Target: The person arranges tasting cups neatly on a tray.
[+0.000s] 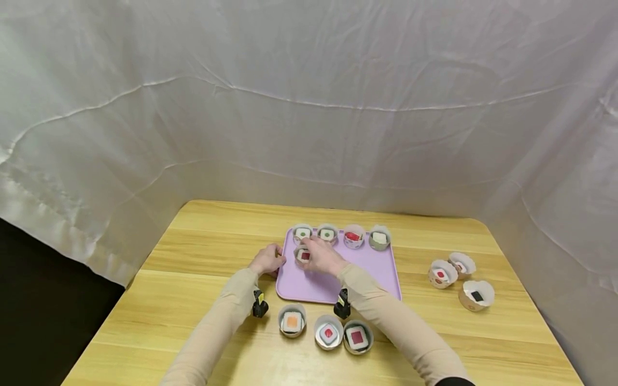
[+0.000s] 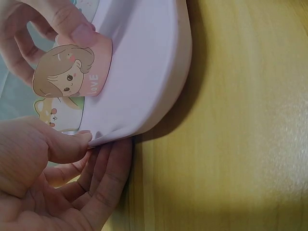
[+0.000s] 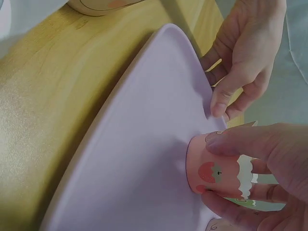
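My left hand (image 1: pixel 267 260) pinches the left rim of a lilac tray (image 1: pixel 309 285), thumb above and fingers underneath in the left wrist view. My right hand (image 1: pixel 324 256) holds a pink paper baking cup (image 3: pixel 202 163) by its sides, its base at the tray's surface near the left edge. A white sushi-like piece (image 1: pixel 303 256) with a dark red centre sits in it. Along the tray's far edge stand several more cups: two with green-centred pieces (image 1: pixel 302 233), one with a red piece (image 1: pixel 353 236), one with a whitish piece (image 1: pixel 379 238).
In front of the tray are three filled cups, with orange (image 1: pixel 292 321), red (image 1: pixel 328 333) and dark red (image 1: pixel 357 338) centres. Three others, among them a black-centred one (image 1: pixel 477 296), stand on the wooden table (image 1: pixel 207 321) at right. A pale curtain (image 1: pixel 309 134) hangs behind.
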### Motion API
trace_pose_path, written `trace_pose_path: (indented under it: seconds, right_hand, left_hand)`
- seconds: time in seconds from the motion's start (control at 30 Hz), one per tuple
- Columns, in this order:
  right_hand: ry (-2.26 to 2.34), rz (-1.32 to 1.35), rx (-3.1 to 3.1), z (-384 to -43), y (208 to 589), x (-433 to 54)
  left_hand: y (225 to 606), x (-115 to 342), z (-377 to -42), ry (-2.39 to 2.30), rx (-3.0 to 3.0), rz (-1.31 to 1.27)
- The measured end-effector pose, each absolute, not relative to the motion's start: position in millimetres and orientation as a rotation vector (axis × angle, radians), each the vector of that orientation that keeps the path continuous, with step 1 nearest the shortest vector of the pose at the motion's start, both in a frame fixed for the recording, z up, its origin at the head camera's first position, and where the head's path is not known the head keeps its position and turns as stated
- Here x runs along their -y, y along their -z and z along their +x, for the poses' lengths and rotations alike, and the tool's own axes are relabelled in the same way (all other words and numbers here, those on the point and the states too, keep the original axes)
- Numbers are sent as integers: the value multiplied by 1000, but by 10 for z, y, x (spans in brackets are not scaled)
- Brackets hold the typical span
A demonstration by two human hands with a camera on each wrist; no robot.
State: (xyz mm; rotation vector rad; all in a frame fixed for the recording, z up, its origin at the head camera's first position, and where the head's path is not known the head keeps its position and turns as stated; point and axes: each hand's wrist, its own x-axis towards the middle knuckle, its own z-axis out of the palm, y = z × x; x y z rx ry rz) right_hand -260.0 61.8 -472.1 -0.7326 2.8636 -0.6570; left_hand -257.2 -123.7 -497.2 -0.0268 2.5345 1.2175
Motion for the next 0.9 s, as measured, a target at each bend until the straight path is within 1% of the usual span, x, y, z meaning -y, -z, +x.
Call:
trace_pose_path:
  seconds: [0.27, 0.9]
  right_hand:
    - [745, -747, -2854, -2604, 4747, -648]
    - [788, -792, -2877, -2601, 4765, -638]
  left_hand:
    - [4973, 1232, -2574, -1216, -2533, -34]
    - [4985, 1241, -2578, -1198, -2533, -26]
